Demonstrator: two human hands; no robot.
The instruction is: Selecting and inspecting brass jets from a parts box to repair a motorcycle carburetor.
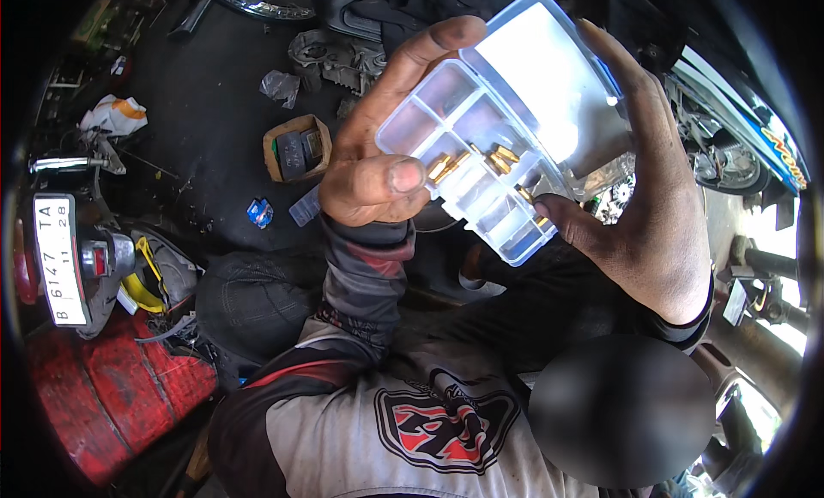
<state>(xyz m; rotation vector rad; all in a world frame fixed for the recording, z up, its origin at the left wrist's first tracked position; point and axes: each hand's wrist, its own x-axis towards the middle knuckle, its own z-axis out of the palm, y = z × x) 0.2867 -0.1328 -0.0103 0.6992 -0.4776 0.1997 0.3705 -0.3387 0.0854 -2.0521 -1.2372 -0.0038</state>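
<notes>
**Case [475,182] held open between your hands**

Your left hand [367,159] pinches the case's left edge, likely to steady it; your right hand [659,185] curves around its right side, seemingly propping the lid [545,78] back. Brass fittings [502,160] lie inside it, where walls [442,119] likely curb rolling.

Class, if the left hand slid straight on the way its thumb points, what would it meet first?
Probably the brass fittings just beyond the thumb tip of the left hand, though depth is unclear and a wall of the clear box could come first.
</notes>
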